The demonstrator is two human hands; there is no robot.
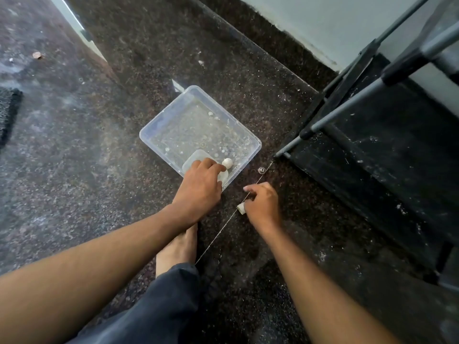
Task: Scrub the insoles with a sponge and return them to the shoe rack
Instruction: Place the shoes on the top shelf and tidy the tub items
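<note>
Down on the dark speckled stone floor (124, 145), from my head cam, I had a clear plastic tub (149, 135) sitting in front of me with shallow, slightly murky water and some bubbles in it. My left hand (198, 187) was reaching over the near rim of the tub, fingers curled down onto a pale whitish sponge-looking pad (196, 157) lying in the near corner, so pressing or gripping it, couldn't really tell which from that angle. Just beside my fingertips sat a little white blob (227, 162), foam or soap maybe, hard to say. My right hand (263, 207) was on the floor just right of the tub, curled round a small white thing (241, 209) that only poked out on the left side of my fist, so I honestly couldn't tell what it was. A thin pale line (223, 224) ran diagonally across the floor under that hand. My bare foot (178, 247) and dark trouser leg (161, 299) were right below my left wrist. Off to the right stood the black shoe rack (372, 157) with grey metal tubes, its dusty bottom shelf near the tub's right corner. Couldn't spot any insole clearly. A dark mat (8, 112) sat way over at the left edge.
</note>
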